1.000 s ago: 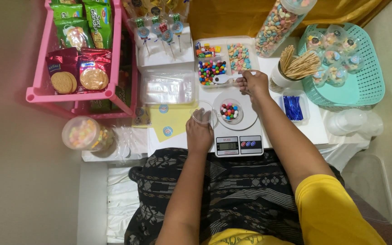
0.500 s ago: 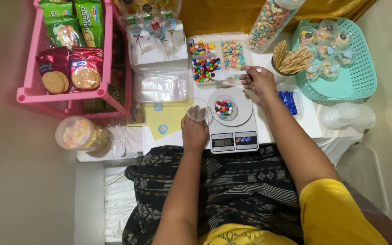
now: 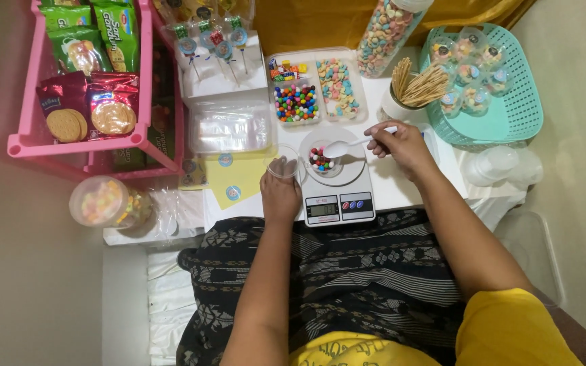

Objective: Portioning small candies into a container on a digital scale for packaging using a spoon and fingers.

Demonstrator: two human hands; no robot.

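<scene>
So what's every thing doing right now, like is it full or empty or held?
white spoon: held by right hand, bowl over the small cup.
small cup: on the scale, partly filled with coloured candies.
scale: switched on, display lit.
clear empty cup: held by left hand, beside the scale.
teal basket: holds lidded filled cups.

Both forearms bare and stretched forward from the lap, roughly parallel. Left hand (image 3: 280, 194) palm down, fingers curled forward in a loose grip. Right hand (image 3: 399, 142) further ahead and out to the side, wrist bent inward, fingertips pinched together.
</scene>
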